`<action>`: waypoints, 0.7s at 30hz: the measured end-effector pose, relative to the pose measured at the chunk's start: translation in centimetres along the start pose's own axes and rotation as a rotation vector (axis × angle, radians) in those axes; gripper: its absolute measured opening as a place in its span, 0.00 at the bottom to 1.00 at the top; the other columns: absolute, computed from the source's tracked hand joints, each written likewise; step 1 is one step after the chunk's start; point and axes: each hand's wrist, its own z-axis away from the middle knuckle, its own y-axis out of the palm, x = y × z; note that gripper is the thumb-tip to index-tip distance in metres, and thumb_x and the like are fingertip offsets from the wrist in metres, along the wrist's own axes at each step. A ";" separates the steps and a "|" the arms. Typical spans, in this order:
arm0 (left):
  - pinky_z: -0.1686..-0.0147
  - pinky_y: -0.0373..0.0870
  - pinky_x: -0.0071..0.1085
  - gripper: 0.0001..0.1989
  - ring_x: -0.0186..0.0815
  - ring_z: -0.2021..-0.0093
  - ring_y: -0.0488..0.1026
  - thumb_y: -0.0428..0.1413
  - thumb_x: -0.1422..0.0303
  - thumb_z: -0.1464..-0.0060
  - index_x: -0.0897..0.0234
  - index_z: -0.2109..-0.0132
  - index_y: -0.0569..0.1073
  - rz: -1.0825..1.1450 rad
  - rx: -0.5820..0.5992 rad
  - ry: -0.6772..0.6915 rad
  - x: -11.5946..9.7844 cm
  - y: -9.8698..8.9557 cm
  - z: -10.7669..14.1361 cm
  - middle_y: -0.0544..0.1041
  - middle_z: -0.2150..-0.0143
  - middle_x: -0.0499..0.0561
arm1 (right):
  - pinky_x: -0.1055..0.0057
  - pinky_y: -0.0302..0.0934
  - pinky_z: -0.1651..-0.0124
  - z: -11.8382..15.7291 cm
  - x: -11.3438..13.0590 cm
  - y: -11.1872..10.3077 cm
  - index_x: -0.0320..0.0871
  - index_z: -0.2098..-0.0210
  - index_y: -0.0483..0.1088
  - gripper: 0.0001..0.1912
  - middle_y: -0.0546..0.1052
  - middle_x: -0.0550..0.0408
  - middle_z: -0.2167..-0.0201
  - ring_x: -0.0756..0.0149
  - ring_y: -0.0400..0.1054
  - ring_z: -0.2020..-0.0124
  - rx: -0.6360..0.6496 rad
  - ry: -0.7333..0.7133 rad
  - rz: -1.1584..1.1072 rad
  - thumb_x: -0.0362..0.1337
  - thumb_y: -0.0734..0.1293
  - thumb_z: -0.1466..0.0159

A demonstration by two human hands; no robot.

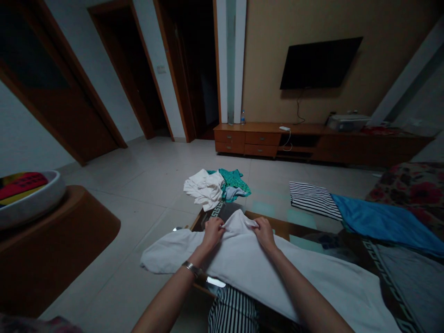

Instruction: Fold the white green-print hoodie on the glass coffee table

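Observation:
A white garment (pixel 249 263) lies spread across the glass table in front of me, one long part reaching left past the table's edge. My left hand (pixel 213 231) pinches its far edge, and a metal bracelet sits on that wrist. A short way to the right, my right hand (pixel 264 232) grips the same edge. Between the two hands the cloth is lifted into a small peak. Beyond them, at the table's far left corner, rests a crumpled pile with a white cloth (pixel 204 188) and a green patterned cloth (pixel 233 178).
On the right of the glass table (pixel 312 233) lie a folded striped cloth (pixel 314 199), a blue cloth (pixel 388 222) and a grey cloth (pixel 412 273). At left, a white basin (pixel 41 199) stands on a brown stand (pixel 79 231). A low TV cabinet (pixel 262 143) lines the wall.

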 end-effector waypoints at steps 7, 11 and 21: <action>0.46 0.60 0.38 0.12 0.39 0.52 0.66 0.44 0.75 0.39 0.62 0.62 0.72 -0.039 0.094 0.539 0.6 0.0 5.0 0.74 0.56 0.54 | 0.63 0.55 0.52 4.4 -0.5 -2.1 0.43 0.71 0.68 0.12 0.76 0.50 0.62 0.59 0.66 0.56 0.038 -0.276 -0.149 0.22 0.57 0.47; 0.53 0.64 0.34 0.12 0.39 0.56 0.68 0.45 0.77 0.42 0.63 0.59 0.72 0.015 0.110 0.396 1.3 0.6 5.7 0.75 0.59 0.55 | 0.61 0.57 0.51 4.3 -1.3 -2.8 0.44 0.66 0.71 0.15 0.77 0.50 0.62 0.58 0.67 0.56 0.058 -0.220 -0.175 0.23 0.58 0.46; 0.61 0.64 0.29 0.18 0.37 0.62 0.73 0.47 0.64 0.39 0.59 0.44 0.70 0.182 0.152 0.027 -1.1 -0.5 1.4 0.78 0.60 0.52 | 0.63 0.60 0.52 1.2 1.0 -4.6 0.45 0.66 0.76 0.12 0.76 0.50 0.60 0.60 0.66 0.56 0.107 -0.246 -0.219 0.27 0.62 0.42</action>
